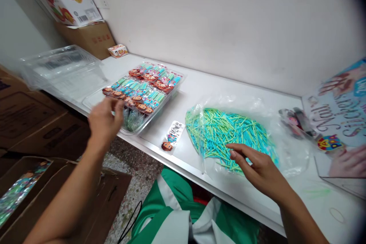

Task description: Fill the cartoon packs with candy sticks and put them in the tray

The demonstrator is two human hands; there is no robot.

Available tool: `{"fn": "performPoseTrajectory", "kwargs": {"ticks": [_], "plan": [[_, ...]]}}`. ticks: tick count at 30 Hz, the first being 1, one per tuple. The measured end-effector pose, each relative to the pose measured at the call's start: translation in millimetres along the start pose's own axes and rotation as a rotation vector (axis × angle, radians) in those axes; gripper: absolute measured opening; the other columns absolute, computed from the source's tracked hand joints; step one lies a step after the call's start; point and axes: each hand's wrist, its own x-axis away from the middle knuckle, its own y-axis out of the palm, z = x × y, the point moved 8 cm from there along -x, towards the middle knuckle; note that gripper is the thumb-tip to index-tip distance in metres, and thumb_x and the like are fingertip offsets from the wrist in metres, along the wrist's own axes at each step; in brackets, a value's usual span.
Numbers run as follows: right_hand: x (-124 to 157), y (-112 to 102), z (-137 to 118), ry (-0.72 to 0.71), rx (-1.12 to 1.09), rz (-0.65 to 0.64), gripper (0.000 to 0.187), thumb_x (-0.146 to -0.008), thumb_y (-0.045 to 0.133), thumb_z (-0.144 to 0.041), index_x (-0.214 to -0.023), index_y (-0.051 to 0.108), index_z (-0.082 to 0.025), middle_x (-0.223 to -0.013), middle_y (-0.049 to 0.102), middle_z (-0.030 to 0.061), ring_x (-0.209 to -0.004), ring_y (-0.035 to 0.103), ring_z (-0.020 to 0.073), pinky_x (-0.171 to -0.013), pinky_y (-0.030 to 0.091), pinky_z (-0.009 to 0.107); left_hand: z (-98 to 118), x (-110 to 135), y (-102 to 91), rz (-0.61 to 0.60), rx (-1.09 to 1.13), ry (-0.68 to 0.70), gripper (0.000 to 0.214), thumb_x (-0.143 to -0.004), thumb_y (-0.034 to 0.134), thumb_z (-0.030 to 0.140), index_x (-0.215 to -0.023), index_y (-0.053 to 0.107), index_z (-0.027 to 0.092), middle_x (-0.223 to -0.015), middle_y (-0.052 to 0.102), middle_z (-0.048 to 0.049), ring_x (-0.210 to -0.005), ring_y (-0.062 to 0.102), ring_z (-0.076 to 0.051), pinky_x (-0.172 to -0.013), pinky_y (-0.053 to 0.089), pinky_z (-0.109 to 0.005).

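Note:
My left hand (104, 120) is at the near left edge of a clear plastic tray (156, 116). Its thumb and bent forefinger stand apart, with no item visible between them. Rows of small packets (137, 87) with cartoon faces and blue and green sticks fill most of the tray. My right hand (256, 166) hovers open over the near side of a heap of thin blue and green sticks (228, 133), thumb and forefinger apart. The sticks lie in a spread clear plastic bag (254, 103). Between tray and bag, a flat printed sachet (173, 135) lies on the table.
A clear plastic lid or empty tray (63, 68) overhangs the table's left end. Cartons (85, 40) and a small box (118, 50) stand behind it. A printed box (340, 122) is at the right. Below left, an open carton (61, 175) holds shiny packets.

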Motion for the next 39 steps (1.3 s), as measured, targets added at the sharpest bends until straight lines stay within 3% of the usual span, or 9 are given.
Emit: {"fn": "performPoseTrajectory", "kwargs": {"ticks": [4,8,12,20,25,27,30,33,39], "plan": [[-2,3,-6,-0.001,-0.020,0.004,0.025,-0.092,0.043,-0.032,-0.112,0.056,-0.025,-0.102,0.066,0.0019,-0.090,0.062,0.0148,-0.078,0.048,0.027,98,49,79.9,-0.339,0.113,0.217,0.037,-0.086,0.040,0.051,-0.098,0.056,0.020,-0.096,0.064,-0.0079,-0.089,0.059,-0.021,-0.071,0.041,-0.028],[7,-5,-3,0.014,-0.021,0.018,0.026,-0.093,0.042,-0.032,-0.113,0.057,-0.023,-0.103,0.066,0.0033,-0.091,0.062,0.0155,-0.079,0.048,0.028,93,48,161.4,-0.504,-0.002,-0.090,0.056,-0.069,0.061,0.057,-0.106,0.053,0.015,-0.107,0.061,-0.0178,-0.098,0.057,-0.030,-0.069,0.040,-0.031],[24,-16,14,0.094,-0.039,0.056,0.027,-0.092,0.041,-0.034,-0.111,0.058,-0.023,-0.101,0.066,0.0044,-0.086,0.064,0.0160,-0.074,0.050,0.027,78,36,201.8,-0.650,0.118,-0.169,0.036,-0.066,0.066,0.046,-0.085,0.059,0.017,-0.084,0.067,-0.0090,-0.080,0.061,-0.023,-0.060,0.037,-0.027],[29,-10,25,0.131,-0.085,0.042,0.027,-0.092,0.042,-0.034,-0.111,0.058,-0.023,-0.099,0.067,0.0035,-0.086,0.064,0.0156,-0.075,0.049,0.027,82,32,191.6,-0.634,0.223,-0.100,0.021,-0.076,0.055,0.035,-0.076,0.068,0.018,-0.073,0.069,-0.0056,-0.073,0.062,-0.020,-0.058,0.036,-0.026],[24,-2,29,0.165,-0.148,0.133,0.028,-0.091,0.043,-0.036,-0.111,0.058,-0.022,-0.106,0.064,0.0057,-0.092,0.061,0.0171,-0.081,0.047,0.031,99,36,141.5,-0.463,0.267,-0.060,0.032,-0.082,0.046,0.038,-0.084,0.070,0.017,-0.087,0.069,-0.0113,-0.088,0.061,-0.027,-0.067,0.039,-0.029],[21,11,32,0.240,-0.265,0.184,0.033,-0.088,0.048,-0.039,-0.116,0.054,-0.022,-0.107,0.063,0.0071,-0.092,0.060,0.0174,-0.081,0.048,0.032,122,49,119.6,-0.437,0.532,-0.060,0.036,-0.083,0.047,0.043,-0.089,0.070,0.017,-0.085,0.069,-0.0089,-0.083,0.061,-0.024,-0.067,0.041,-0.027],[11,43,31,0.302,-0.516,0.145,0.044,-0.082,0.057,-0.042,-0.119,0.049,-0.020,-0.110,0.061,0.0079,-0.094,0.059,0.0170,-0.083,0.048,0.032,177,88,110.8,-0.723,1.078,-0.104,0.035,-0.077,0.057,0.048,-0.080,0.071,0.015,-0.072,0.068,-0.0054,-0.068,0.059,-0.019,-0.064,0.043,-0.026],[5,74,21,0.270,-0.666,0.003,0.025,-0.087,0.049,-0.042,-0.090,0.057,-0.018,-0.084,0.063,0.0021,-0.079,0.060,0.0145,-0.074,0.048,0.029,224,120,109.5,-0.931,1.331,-0.121,0.028,-0.072,0.065,0.044,-0.078,0.072,0.017,-0.072,0.067,-0.0031,-0.069,0.058,-0.016,-0.066,0.043,-0.025],[16,76,29,0.269,-0.730,-0.132,0.028,-0.088,0.046,-0.043,-0.078,0.054,-0.018,-0.070,0.059,-0.0010,-0.066,0.058,0.0125,-0.065,0.046,0.025,251,140,136.1,-1.014,1.465,-0.291,0.028,-0.067,0.071,0.043,-0.077,0.073,0.017,-0.072,0.069,-0.0048,-0.074,0.060,-0.018,-0.073,0.044,-0.028]]}}
